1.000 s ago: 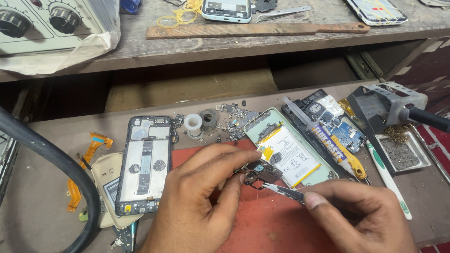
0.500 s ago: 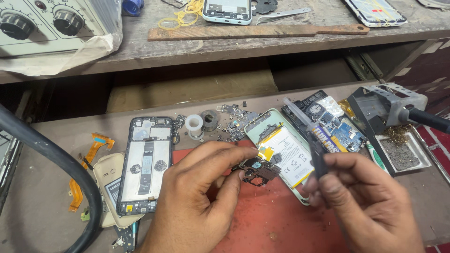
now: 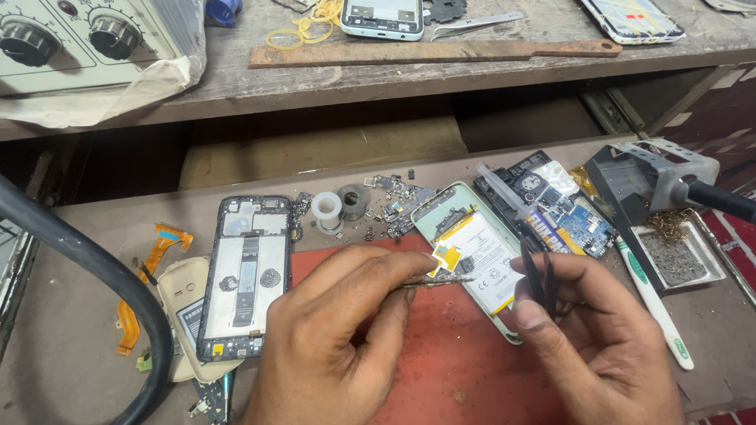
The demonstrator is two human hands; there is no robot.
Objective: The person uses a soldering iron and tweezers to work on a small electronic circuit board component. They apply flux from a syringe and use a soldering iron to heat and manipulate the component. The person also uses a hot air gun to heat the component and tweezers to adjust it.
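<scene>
I am seeing open room only on the red mat (image 3: 465, 370), toward the workbench's near edge, between my left hand (image 3: 331, 346) and right hand (image 3: 598, 346). A phone frame (image 3: 246, 275) is blocking the left side, with a thick black cable (image 3: 102, 267) curving past it. Solder spools (image 3: 340, 206) and loose parts are crowding the far edge. An open phone (image 3: 476, 252), circuit boards (image 3: 551, 205), a toothbrush (image 3: 654, 303) and a soldering stand (image 3: 650, 185) are filling the right side.
</scene>
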